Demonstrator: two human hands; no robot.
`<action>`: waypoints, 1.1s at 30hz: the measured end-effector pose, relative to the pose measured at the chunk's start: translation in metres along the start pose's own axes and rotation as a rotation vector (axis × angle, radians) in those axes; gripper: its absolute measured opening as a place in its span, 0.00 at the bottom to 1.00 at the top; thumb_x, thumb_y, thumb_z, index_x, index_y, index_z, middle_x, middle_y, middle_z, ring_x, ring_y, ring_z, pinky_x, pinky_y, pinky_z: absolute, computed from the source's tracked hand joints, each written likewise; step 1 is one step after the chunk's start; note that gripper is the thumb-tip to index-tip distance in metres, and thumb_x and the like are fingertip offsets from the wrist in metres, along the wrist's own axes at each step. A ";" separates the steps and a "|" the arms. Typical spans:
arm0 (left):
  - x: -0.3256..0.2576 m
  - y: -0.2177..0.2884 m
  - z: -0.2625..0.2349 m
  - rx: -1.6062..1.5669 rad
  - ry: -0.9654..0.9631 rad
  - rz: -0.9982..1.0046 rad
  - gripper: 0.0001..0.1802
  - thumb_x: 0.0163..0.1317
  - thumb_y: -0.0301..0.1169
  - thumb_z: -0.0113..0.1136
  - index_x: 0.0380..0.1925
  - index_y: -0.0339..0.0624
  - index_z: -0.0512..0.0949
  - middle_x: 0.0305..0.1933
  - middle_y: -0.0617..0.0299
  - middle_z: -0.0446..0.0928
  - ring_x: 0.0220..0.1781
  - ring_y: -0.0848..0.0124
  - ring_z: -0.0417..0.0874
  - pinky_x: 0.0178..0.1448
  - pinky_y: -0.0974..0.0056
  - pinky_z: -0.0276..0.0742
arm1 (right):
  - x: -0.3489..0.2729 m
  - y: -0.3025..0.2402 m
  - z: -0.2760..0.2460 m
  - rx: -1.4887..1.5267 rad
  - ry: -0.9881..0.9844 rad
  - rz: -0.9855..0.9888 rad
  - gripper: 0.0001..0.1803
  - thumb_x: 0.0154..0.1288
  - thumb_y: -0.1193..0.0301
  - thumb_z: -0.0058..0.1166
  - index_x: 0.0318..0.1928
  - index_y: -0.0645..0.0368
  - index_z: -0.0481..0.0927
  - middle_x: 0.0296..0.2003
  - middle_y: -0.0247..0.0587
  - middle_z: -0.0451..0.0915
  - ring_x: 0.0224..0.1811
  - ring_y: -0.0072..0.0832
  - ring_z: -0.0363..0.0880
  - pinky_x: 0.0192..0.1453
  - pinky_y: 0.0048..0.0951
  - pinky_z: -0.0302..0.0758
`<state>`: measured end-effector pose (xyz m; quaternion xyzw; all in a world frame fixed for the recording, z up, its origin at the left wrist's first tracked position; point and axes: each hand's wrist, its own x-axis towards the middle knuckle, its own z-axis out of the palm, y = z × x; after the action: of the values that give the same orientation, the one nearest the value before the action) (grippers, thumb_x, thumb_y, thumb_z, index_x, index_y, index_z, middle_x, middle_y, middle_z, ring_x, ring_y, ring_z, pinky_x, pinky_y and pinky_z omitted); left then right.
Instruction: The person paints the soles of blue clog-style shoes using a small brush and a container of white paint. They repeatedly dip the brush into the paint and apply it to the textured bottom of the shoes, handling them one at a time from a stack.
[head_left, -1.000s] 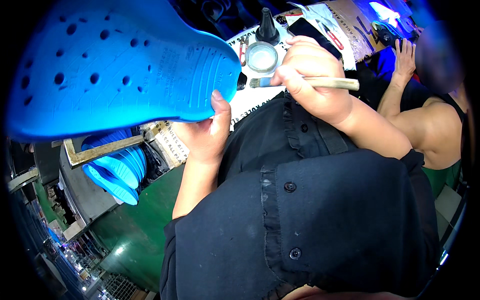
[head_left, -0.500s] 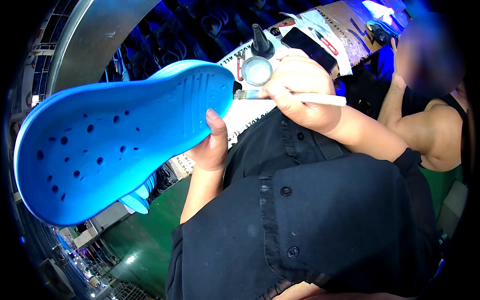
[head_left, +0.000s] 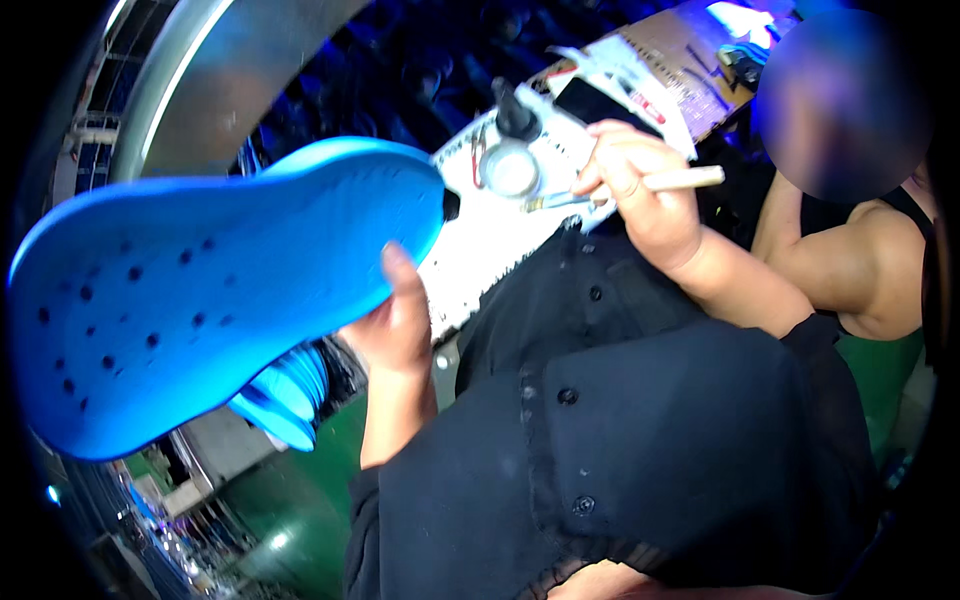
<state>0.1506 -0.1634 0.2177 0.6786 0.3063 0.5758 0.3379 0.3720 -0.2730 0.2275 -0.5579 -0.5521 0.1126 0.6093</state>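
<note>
A large blue shoe sole (head_left: 250,260) with several small holes through its front part fills the left of the view. My left hand (head_left: 395,325) grips it by the narrower heel end, thumb on the upper face and fingers hidden beneath. In my right hand (head_left: 650,195) is a paintbrush (head_left: 685,180) with a pale handle, its bristles pointing left and apart from the sole. Just beyond the bristles stands a round jar (head_left: 510,170) with whitish contents. A black bottle (head_left: 516,118) with a tapered tip is behind the jar.
The jar rests on a white printed work surface (head_left: 480,260). Further back lie a dark phone (head_left: 590,103) and a red-handled tool (head_left: 648,105). Blue soles (head_left: 285,395) are stacked below the held one. A curved metal rim (head_left: 150,130) rises at left; another person (head_left: 850,260) sits at right.
The brush has moved right, away from the heel edge of the sole. My left hand has carried the sole left and slightly downward, and more of the stacked soles now shows.
</note>
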 end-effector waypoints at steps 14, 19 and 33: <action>0.129 0.115 0.169 -0.723 -1.018 -0.739 0.31 0.52 0.34 0.63 0.52 0.29 0.65 0.44 0.51 0.74 0.43 0.64 0.77 0.43 0.65 0.74 | -0.036 0.045 -0.077 -0.056 0.297 0.195 0.14 0.64 0.75 0.47 0.22 0.62 0.79 0.18 0.38 0.75 0.22 0.32 0.73 0.33 0.28 0.69; 0.242 0.143 0.380 -1.174 -0.745 -0.868 0.25 0.59 0.38 0.62 0.49 0.33 0.67 0.37 0.53 0.75 0.28 0.66 0.74 0.32 0.67 0.76 | -0.030 0.042 -0.098 -0.010 0.272 0.321 0.16 0.66 0.74 0.45 0.21 0.65 0.78 0.18 0.38 0.74 0.21 0.25 0.72 0.29 0.26 0.68; 0.000 -0.069 -0.020 -0.179 -0.487 -0.995 0.28 0.60 0.34 0.58 0.59 0.37 0.65 0.47 0.55 0.77 0.46 0.69 0.79 0.49 0.67 0.74 | -0.041 0.063 -0.050 0.137 0.217 0.437 0.20 0.71 0.65 0.42 0.25 0.65 0.77 0.23 0.37 0.76 0.22 0.18 0.69 0.36 0.21 0.69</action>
<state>0.1286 -0.1208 0.1638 0.5344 0.4526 0.1973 0.6861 0.4270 -0.3095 0.1657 -0.6303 -0.3411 0.2182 0.6625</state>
